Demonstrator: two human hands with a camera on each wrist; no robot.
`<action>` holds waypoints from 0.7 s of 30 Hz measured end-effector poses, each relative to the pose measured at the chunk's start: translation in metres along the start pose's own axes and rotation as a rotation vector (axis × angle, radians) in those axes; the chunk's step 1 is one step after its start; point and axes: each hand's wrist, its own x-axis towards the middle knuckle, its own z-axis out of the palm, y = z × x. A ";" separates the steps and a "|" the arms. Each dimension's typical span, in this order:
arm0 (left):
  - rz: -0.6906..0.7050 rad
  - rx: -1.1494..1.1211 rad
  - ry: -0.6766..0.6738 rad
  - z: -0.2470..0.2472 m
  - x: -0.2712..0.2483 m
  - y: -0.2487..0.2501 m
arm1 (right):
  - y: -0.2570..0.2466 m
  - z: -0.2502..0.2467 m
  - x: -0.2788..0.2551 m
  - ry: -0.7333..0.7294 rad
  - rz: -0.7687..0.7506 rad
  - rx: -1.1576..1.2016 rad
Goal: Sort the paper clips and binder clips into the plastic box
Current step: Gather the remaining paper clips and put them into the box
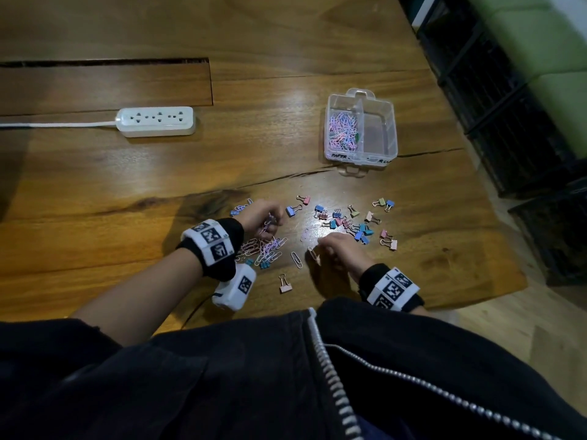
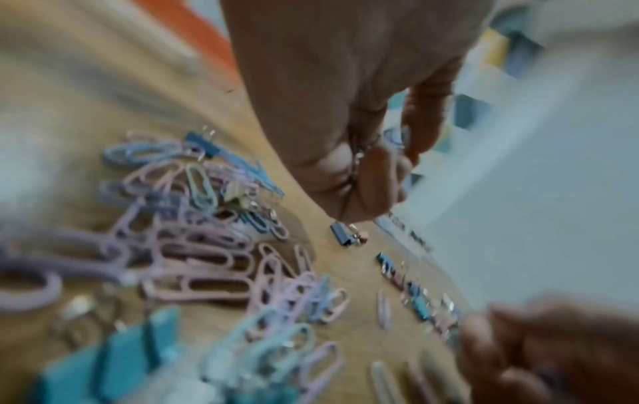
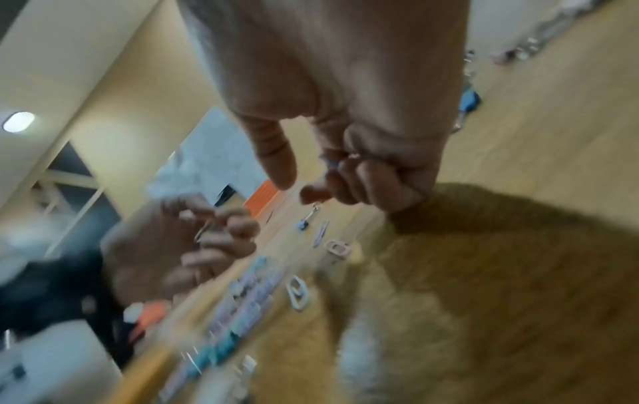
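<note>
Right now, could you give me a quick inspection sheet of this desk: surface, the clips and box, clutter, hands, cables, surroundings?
Surface: brown wooden table, cracked near the box.
Job's things: clear two-compartment plastic box, pastel paper clips in its left compartment only; loose paper clip pile; scattered coloured binder clips.
Clutter: nothing seen.
Hands: left hand holds several paper clips; right hand has curled fingers holding paper clips, fingertips at a pink clip on the table.
Cables: white power strip with white cord.
Surroundings: black crates to the right.
</note>
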 end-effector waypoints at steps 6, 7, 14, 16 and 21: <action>-0.055 0.416 0.112 -0.002 -0.004 -0.002 | 0.004 0.022 0.000 0.134 -0.251 -0.806; -0.019 0.645 0.118 -0.002 -0.003 -0.006 | 0.003 0.025 0.001 0.125 -0.276 -0.813; 0.153 1.279 0.168 0.008 -0.010 -0.019 | 0.001 0.030 0.002 -0.005 -0.286 -0.774; 0.188 1.375 0.161 0.013 -0.008 -0.021 | 0.000 0.028 0.003 -0.009 -0.330 -0.776; 0.165 1.393 0.108 0.019 -0.004 -0.021 | -0.001 0.010 0.003 0.032 -0.284 -0.376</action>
